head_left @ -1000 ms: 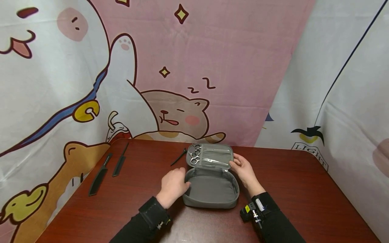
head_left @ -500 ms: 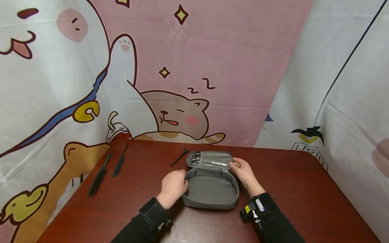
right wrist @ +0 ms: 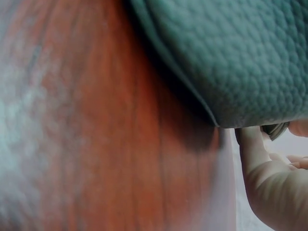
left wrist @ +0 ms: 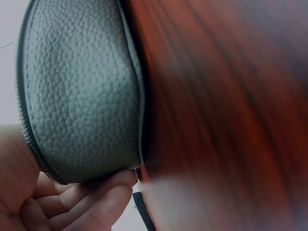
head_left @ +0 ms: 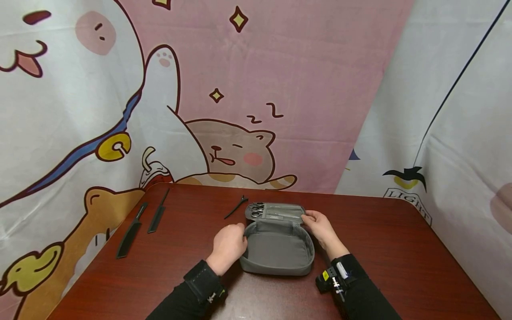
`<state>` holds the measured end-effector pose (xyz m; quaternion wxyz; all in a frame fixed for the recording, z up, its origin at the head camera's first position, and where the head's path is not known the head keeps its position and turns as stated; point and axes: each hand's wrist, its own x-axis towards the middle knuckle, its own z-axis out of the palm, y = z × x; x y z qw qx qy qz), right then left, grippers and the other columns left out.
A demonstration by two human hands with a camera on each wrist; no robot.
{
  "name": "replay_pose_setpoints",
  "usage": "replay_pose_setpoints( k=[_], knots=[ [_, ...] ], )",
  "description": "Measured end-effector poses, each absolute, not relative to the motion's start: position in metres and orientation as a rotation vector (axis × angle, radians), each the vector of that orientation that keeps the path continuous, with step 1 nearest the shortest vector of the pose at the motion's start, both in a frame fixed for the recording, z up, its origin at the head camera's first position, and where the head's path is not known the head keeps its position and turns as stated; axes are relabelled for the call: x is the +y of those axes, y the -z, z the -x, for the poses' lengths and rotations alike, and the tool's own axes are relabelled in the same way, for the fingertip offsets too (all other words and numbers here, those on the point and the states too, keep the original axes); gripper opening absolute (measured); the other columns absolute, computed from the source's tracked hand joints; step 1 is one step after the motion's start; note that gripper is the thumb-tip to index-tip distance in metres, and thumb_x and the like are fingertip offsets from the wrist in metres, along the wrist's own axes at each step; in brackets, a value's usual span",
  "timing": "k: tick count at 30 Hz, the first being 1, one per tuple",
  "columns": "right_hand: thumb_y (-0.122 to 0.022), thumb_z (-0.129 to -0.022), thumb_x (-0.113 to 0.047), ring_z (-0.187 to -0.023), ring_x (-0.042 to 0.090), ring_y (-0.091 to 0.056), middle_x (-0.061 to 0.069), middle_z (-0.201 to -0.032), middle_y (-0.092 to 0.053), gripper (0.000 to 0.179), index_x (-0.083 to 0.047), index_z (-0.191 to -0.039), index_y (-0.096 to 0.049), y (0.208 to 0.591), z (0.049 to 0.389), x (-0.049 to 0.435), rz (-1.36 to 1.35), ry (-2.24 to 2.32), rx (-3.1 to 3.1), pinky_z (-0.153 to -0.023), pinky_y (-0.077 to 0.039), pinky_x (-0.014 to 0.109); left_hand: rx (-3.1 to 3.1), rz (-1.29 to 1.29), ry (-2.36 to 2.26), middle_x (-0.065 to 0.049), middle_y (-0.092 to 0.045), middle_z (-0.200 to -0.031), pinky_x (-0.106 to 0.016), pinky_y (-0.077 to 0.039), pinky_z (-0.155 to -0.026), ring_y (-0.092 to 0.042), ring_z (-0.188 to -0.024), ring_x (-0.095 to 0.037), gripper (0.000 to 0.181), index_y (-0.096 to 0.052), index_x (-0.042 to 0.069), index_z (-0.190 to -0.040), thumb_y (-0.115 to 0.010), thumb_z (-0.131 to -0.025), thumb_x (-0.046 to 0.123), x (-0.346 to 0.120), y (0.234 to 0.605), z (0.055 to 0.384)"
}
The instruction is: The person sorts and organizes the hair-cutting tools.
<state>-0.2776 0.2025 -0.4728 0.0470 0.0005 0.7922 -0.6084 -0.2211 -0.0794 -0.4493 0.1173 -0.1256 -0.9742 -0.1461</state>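
Two-handed, grips open oblong grey leathery case (head_left: 276,268), three o'clock from flat black tools (head_left: 130,238); curls left hand (head_left: 229,245) round its nine-o'clock wall, pinches clear-pocketed grey lid (head_left: 283,212) at two (with right hand (head_left: 323,230)).

Lid (head_left: 282,213) has tipped further back, baring counter (head_left: 380,235) between its top and the far edge in head view; right grip (head_left: 321,228) sank slightly with it, left grip (head_left: 227,245) drew its thumb back to the case (head_left: 278,269) rim.
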Motion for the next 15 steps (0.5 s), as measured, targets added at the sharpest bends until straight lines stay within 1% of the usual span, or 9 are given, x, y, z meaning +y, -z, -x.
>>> replay_pose_setpoints(
  k=[8, 15],
  knots=[
    [-0.048, -0.105, -0.013, -0.127, 0.047, -0.046, 0.038, -0.140, -0.040, 0.052, 0.019, -0.143, -0.030, 0.4738, 0.2780, 0.2030, -0.006, 1.828, 2.391, -0.100, -0.044, 0.050, -2.851, 0.371, 0.420, -0.002, -0.051, -0.061, -0.032, -0.041, -0.045, -0.052, -0.051, -0.020, 0.016, -0.060, 0.010, -0.078, -0.076, -0.082, 0.008, -0.0795, 0.4496, 0.2221],
    [-0.047, -0.106, -0.014, -0.126, 0.046, -0.048, 0.037, -0.140, -0.041, 0.052, 0.018, -0.143, -0.030, 0.4731, 0.2792, 0.2041, 0.017, 1.821, 2.389, -0.100, -0.045, 0.049, -2.868, 0.368, 0.437, -0.001, -0.050, -0.061, -0.032, -0.041, -0.045, -0.051, -0.051, -0.019, 0.015, -0.061, 0.010, -0.080, -0.076, -0.083, 0.010, -0.0797, 0.4489, 0.2220]
  ],
)
